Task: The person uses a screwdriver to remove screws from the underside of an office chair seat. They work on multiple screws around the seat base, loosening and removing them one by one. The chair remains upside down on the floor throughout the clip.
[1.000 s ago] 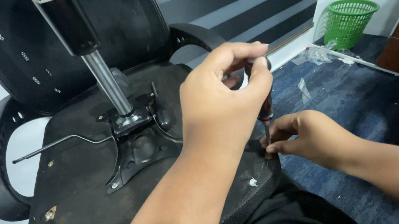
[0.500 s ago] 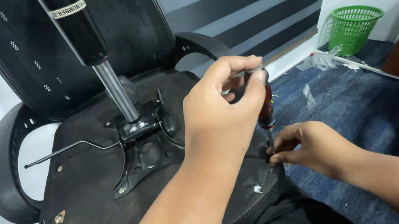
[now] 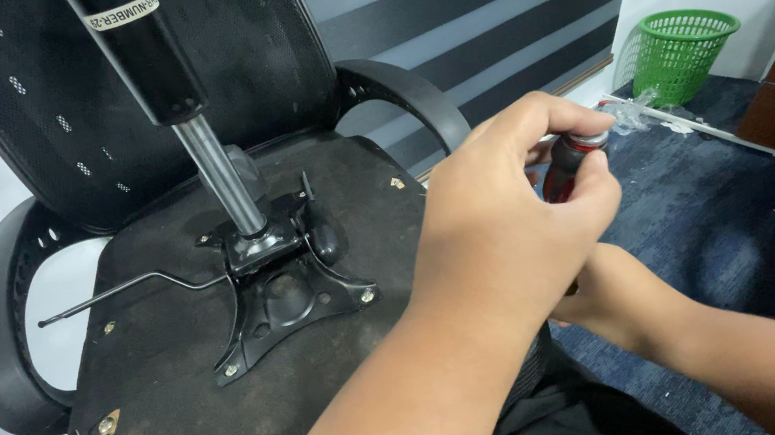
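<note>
An office chair lies overturned, the underside of its seat (image 3: 178, 378) facing up, so the fittings on it are open to reach. At the near right, the left hand (image 3: 509, 221) pinches the top of a screwdriver (image 3: 570, 162) between thumb and fingertips, a grip that suits twirling the dark red handle rather than bearing down on it. The tool stands roughly upright over the seat's right edge; its shaft and tip are hidden behind that hand. The right hand (image 3: 610, 292) sits low beneath it, mostly covered, likely steadying the tip or a screw, but whether its fingers are closed cannot be told. Left of the hands, a black metal mounting plate (image 3: 283, 298) is bolted to the seat, with the gas lift cylinder (image 3: 180, 105) rising from it and a thin lever rod (image 3: 130, 287) sticking out leftward. A green basket (image 3: 682, 50) stands on the blue carpet far right.
</note>
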